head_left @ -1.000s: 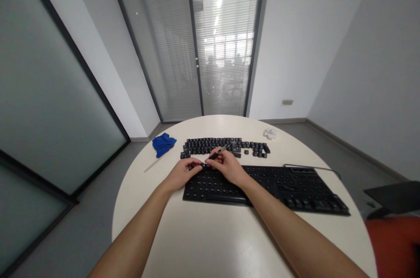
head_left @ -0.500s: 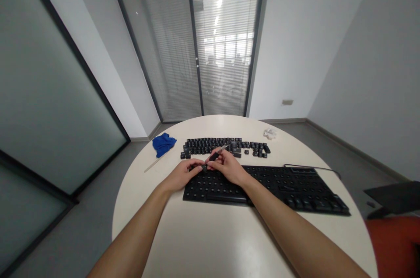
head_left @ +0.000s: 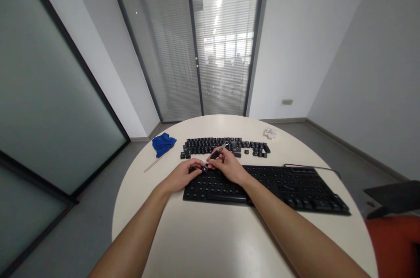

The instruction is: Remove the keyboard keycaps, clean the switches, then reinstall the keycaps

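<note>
A small black keycap (head_left: 204, 169) shows at the fingertips of my left hand (head_left: 183, 175), which is closed in a pinch at the upper left of the black keyboard (head_left: 262, 184). My right hand (head_left: 227, 165) is closed around a small tool (head_left: 215, 155) with a black handle and a shiny metal end pointing up and away. Both hands meet over the keyboard's back left part, their fingertips almost touching. Most of the keyboard's left area has no caps, and rows of small round key stems show there. Some fingers are hidden.
Rows of loose black keycaps (head_left: 200, 143) lie behind the keyboard. At the far left is a crumpled blue cloth (head_left: 163, 144) with a thin pale stick (head_left: 154, 164). A crumpled white tissue (head_left: 269, 133) sits at the back right, and a cable (head_left: 315, 167) runs along the keyboard's back edge.
The keycap at my left fingertips has turned slightly, showing a lighter spot. My left fingers have shifted a little; the tool in my right hand has tilted slightly.
</note>
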`<state>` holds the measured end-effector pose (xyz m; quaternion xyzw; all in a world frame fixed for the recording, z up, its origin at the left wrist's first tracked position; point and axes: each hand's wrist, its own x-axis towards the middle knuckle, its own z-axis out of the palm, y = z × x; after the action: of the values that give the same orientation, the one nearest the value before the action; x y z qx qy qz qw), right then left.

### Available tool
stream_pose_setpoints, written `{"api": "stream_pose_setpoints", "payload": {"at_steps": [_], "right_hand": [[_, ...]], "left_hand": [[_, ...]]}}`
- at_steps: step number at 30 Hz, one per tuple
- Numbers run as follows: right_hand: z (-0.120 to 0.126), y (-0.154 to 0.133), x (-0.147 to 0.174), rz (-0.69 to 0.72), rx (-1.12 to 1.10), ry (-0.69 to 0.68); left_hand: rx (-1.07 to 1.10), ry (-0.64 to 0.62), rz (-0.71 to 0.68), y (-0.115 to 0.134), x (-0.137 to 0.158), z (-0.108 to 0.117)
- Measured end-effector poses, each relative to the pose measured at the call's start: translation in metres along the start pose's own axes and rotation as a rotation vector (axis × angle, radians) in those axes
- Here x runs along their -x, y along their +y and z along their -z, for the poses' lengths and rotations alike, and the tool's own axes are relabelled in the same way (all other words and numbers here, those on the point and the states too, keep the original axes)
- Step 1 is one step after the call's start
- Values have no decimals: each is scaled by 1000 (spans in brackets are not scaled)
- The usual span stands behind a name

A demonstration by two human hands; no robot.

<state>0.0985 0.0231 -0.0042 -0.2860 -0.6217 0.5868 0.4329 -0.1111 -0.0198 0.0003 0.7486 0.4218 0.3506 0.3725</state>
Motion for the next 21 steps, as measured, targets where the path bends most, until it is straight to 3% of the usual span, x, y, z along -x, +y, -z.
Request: {"api": "stream_pose_setpoints", "payload": {"at_steps": [8, 17, 21], "right_hand": [[1, 2, -2, -6, -16, 58], [8, 5, -7, -8, -103, 197], [10, 4, -7, -13, -96, 215]], "left_hand": [[-4, -8, 21, -2, 1, -2], [-243, 19, -47, -7, 3, 3], [-329, 20, -143, -5, 2, 3]]}}
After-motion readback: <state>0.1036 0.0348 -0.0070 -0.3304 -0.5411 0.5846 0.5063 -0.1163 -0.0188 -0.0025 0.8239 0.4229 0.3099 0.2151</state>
